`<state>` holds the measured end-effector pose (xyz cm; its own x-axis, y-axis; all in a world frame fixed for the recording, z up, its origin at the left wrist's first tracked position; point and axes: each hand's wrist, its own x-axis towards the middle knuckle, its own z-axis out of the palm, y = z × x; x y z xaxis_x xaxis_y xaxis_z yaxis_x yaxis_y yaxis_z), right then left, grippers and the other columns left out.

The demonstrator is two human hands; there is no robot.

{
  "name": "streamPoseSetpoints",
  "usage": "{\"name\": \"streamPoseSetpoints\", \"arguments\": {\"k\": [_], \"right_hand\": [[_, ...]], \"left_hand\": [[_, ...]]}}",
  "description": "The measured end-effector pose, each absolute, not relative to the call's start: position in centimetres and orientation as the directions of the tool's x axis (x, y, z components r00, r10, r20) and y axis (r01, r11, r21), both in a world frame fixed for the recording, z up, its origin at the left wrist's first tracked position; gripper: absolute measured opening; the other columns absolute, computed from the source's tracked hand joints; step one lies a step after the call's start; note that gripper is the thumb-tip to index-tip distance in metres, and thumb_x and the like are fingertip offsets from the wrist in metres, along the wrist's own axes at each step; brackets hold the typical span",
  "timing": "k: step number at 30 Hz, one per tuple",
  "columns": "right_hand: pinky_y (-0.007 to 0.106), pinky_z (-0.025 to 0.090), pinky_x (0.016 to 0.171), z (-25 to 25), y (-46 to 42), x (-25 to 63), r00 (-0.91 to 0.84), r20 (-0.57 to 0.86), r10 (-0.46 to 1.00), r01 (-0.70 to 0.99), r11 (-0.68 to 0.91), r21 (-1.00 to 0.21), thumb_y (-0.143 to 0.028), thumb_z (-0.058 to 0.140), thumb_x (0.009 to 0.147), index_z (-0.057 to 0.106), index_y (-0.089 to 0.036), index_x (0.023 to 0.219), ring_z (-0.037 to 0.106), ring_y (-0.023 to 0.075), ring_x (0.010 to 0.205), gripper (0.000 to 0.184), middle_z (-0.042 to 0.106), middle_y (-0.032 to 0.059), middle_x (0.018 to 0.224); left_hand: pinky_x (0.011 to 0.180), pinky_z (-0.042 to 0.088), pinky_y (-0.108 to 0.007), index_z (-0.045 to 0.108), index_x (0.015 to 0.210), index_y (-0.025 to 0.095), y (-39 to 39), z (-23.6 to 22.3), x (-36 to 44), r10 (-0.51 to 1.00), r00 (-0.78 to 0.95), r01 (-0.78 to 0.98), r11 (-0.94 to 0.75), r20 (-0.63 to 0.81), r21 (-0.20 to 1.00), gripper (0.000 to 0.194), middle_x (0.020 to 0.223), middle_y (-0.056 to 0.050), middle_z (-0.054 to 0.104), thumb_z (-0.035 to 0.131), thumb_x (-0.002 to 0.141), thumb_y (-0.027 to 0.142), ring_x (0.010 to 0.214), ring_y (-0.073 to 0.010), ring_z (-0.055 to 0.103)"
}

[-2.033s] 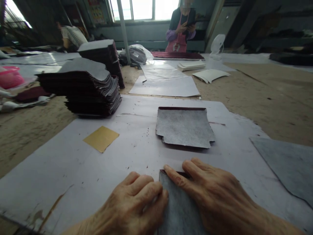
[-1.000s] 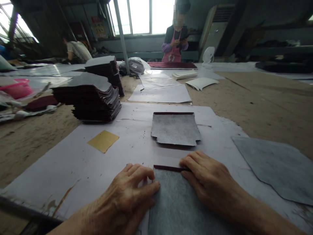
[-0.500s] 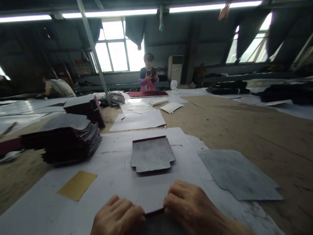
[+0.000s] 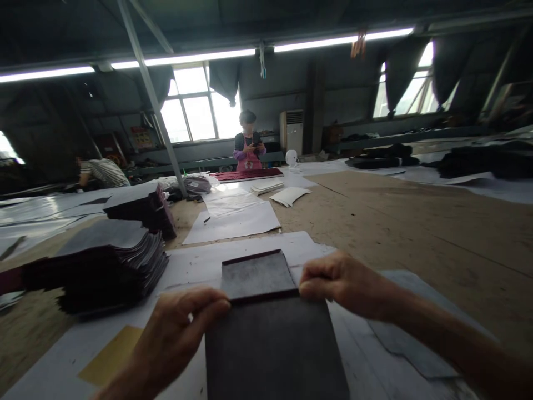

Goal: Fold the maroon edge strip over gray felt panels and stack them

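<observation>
A dark grey fabric panel (image 4: 275, 350) with a narrow folded dark edge is held up by its far corners. My left hand (image 4: 183, 322) pinches its far left corner between thumb and fingers. At the far right corner my right hand (image 4: 333, 280) grips it, fingers curled. Behind its edge lies another grey panel (image 4: 256, 273) with a dark red far edge, flat on the white sheet (image 4: 200, 264); its near part is hidden. A larger grey notched piece (image 4: 410, 333) lies at the right, partly covered by my right forearm.
Stacked dark panels (image 4: 112, 266) stand at the left, with a second stack (image 4: 144, 208) behind. A tan card (image 4: 110, 355) lies near my left forearm. Farther back are white sheets (image 4: 233, 222), a small white fan (image 4: 292, 160) and a person in a pink apron (image 4: 249, 158).
Both hands have moved forward and up with the panel, which now shows much more of its surface and covers part of the panel lying behind it. The view has tilted upward.
</observation>
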<state>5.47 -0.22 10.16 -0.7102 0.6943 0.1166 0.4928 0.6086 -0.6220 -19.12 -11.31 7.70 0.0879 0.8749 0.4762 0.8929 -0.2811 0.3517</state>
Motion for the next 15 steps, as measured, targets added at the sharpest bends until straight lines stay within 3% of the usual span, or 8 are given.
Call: {"name": "streamPoseSetpoints", "arguments": {"k": [2,4,9,15], "right_hand": [[0.019,0.035,0.049,10.3,2.6,3.8,-0.677,0.142,0.722,0.538,0.617,-0.574,-0.026,0.056,0.076,0.062,-0.015,0.068,0.048,0.0087,0.054,0.015,0.052,-0.0041,0.055],[0.022,0.038,0.055,9.6,4.9,2.1,-0.628,0.200,0.752,0.582,0.625,-0.520,-0.023,0.056,0.077,0.062,-0.015,0.071,0.051,0.0104,0.059,0.011,0.055,-0.0021,0.060],[0.035,0.044,0.077,5.9,7.9,-1.0,-0.583,0.300,0.755,0.645,0.654,-0.395,-0.027,0.054,0.085,0.060,-0.013,0.082,0.057,0.0151,0.082,0.015,0.061,0.0024,0.084],[0.041,0.044,0.085,3.0,8.9,-2.1,-0.529,0.323,0.785,0.685,0.619,-0.383,-0.032,0.052,0.086,0.058,-0.015,0.096,0.054,0.0186,0.098,0.020,0.057,0.0060,0.105]], "left_hand": [[0.051,0.041,-0.019,0.067,0.073,0.020,-8.1,8.1,-19.7,0.937,0.016,0.923,-0.148,0.348,0.356,0.029,0.060,0.003,0.062,0.048,0.086,0.036,0.056,-0.0121,0.058],[0.053,0.039,-0.020,0.068,0.073,0.019,-5.2,7.6,-20.4,0.940,-0.008,0.940,-0.110,0.342,0.324,0.027,0.058,0.003,0.061,0.049,0.085,0.032,0.057,-0.0122,0.057],[0.066,0.039,-0.024,0.068,0.083,0.021,-0.9,3.7,-21.6,0.877,-0.071,0.977,-0.035,0.475,0.210,0.021,0.079,-0.002,0.065,0.048,0.084,0.026,0.074,-0.0158,0.059],[0.069,0.040,-0.023,0.068,0.081,0.025,0.1,0.5,-22.1,0.786,-0.107,0.992,0.042,0.609,0.120,0.020,0.084,-0.001,0.061,0.049,0.083,0.030,0.079,-0.0152,0.056]]}}
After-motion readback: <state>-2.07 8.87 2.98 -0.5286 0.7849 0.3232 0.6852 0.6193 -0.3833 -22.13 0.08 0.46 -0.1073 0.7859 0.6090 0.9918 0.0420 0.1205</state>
